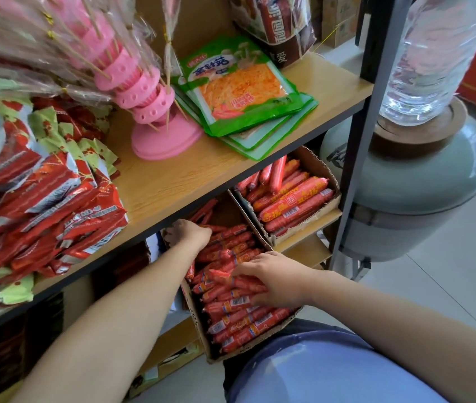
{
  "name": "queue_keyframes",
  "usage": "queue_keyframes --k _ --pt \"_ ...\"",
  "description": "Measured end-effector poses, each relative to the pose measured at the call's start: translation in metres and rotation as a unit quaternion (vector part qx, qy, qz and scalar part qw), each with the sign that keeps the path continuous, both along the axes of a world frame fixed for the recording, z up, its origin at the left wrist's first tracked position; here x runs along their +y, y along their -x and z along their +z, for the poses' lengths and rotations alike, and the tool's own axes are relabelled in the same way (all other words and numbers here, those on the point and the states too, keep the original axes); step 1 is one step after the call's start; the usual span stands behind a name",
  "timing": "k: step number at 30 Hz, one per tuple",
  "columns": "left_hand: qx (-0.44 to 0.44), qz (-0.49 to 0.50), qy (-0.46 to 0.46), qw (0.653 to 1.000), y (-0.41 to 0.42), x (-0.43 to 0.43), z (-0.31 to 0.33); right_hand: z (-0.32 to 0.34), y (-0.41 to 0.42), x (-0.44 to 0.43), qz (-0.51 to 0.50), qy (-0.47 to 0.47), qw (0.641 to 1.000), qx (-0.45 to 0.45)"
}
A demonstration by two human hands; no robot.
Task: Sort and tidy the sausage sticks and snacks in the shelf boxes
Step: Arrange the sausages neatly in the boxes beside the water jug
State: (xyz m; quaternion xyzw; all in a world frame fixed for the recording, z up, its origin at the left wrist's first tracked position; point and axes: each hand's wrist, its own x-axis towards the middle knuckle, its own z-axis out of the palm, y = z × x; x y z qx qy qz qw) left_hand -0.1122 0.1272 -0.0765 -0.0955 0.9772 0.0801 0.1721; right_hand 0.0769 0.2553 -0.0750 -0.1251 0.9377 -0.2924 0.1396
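Wooden shelf point(173, 181) edge above left hand point(189, 232), grip unclear, right hand point(277, 279) flat on sausage sticks point(239, 324)

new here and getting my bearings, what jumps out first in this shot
The pink stand, bristling with cellophane-wrapped sticks, dominates the left of the upper shelf, with bright green packets stacked beside it. Below, the left hand and right hand are in a cardboard box packed with red sausage sticks.
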Motion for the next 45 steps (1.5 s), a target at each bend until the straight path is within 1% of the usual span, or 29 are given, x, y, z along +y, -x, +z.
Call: queue_keyframes --k 2,4,7,8,9,11,13,18,20,22,24,25,27,28,30,32,33,34,35,38,39,40,42,43,45 --pt "0.004 0.026 -0.018 0.999 0.003 0.001 -0.001 0.002 -0.002 0.001 -0.001 0.024 1.0 -0.017" --pt "-0.011 0.029 -0.024 0.999 0.006 0.001 -0.001 0.001 -0.005 0.003 -0.002 0.048 0.998 -0.039" --pt "0.009 0.025 -0.025 0.999 0.01 0.003 -0.001 0.003 -0.006 0.007 0.009 0.074 0.996 -0.045" --pt "0.009 0.037 -0.051 0.998 0.012 0.002 -0.002 0.003 -0.006 0.007 0.011 0.08 0.996 -0.048" --pt "0.008 0.054 -0.096 0.994 0.014 0.003 -0.002 0.004 -0.006 0.008 0.012 0.086 0.995 -0.048" --pt "-0.011 0.109 -0.179 0.978 0.013 0.0 -0.006 0.004 -0.006 0.006 0.016 0.091 0.995 -0.049" --pt "-0.029 0.136 -0.213 0.967 0.008 -0.006 -0.006 0.003 -0.006 0.004 0.011 0.092 0.995 -0.046" --pt "-0.036 0.141 -0.196 0.97 -0.004 -0.012 -0.01 0.002 -0.005 0.001 0.003 0.097 0.994 -0.039" --pt "-0.047 0.147 -0.203 0.967 -0.007 -0.012 -0.011 0.002 -0.005 0.001 0.001 0.096 0.995 -0.039" --pt "-0.056 0.146 -0.238 0.959 -0.008 -0.012 -0.013 0.003 -0.006 0.0 0.0 0.1 0.994 -0.038" --pt "-0.061 0.126 -0.288 0.947 -0.007 -0.01 -0.015 0.004 -0.007 0.001 0.001 0.104 0.994 -0.033" --pt "-0.061 0.092 -0.312 0.944 -0.009 -0.008 -0.012 0.004 -0.008 0.002 0.0 0.106 0.994 -0.033" --pt "-0.074 -0.03 -0.349 0.934 -0.01 -0.007 -0.002 0.004 -0.008 0.002 0.0 0.107 0.994 -0.037" --pt "-0.083 -0.106 -0.35 0.927 -0.01 -0.005 0.005 0.003 -0.008 0.003 -0.002 0.108 0.993 -0.041" --pt "-0.104 -0.257 -0.3 0.913 -0.011 -0.004 0.019 0.003 -0.008 0.003 -0.004 0.109 0.993 -0.043" --pt "-0.145 -0.361 -0.196 0.9 -0.01 -0.001 0.024 0.003 -0.007 0.003 -0.005 0.105 0.993 -0.044" --pt "-0.168 -0.382 -0.147 0.897 -0.008 -0.001 0.024 0.003 -0.007 0.002 -0.004 0.105 0.994 -0.043" --pt "-0.184 -0.386 -0.124 0.896 -0.004 -0.001 0.025 0.003 -0.006 0.002 -0.002 0.105 0.993 -0.044" --pt "-0.19 -0.374 -0.136 0.897 -0.002 0.0 0.028 0.003 -0.006 0.002 -0.002 0.107 0.993 -0.046" --pt "-0.186 -0.256 -0.285 0.905 0.004 0.002 0.037 0.005 -0.007 0.002 -0.003 0.117 0.992 -0.05" --pt "-0.168 -0.22 -0.304 0.911 0.006 0.003 0.037 0.004 -0.008 0.003 -0.006 0.123 0.991 -0.049" --pt "-0.138 -0.206 -0.292 0.924 0.01 0.003 0.033 0.004 -0.009 0.003 -0.01 0.13 0.99 -0.051" --pt "-0.09 -0.228 -0.188 0.951 0.02 -0.003 0.022 0.004 -0.009 0.004 -0.017 0.14 0.988 -0.057" --pt "-0.083 -0.243 -0.136 0.957 0.023 -0.007 0.019 0.004 -0.009 0.004 -0.017 0.138 0.989 -0.055" --pt "-0.102 -0.276 -0.048 0.954 0.029 -0.015 0.009 0.003 -0.008 0.003 -0.017 0.13 0.99 -0.046"
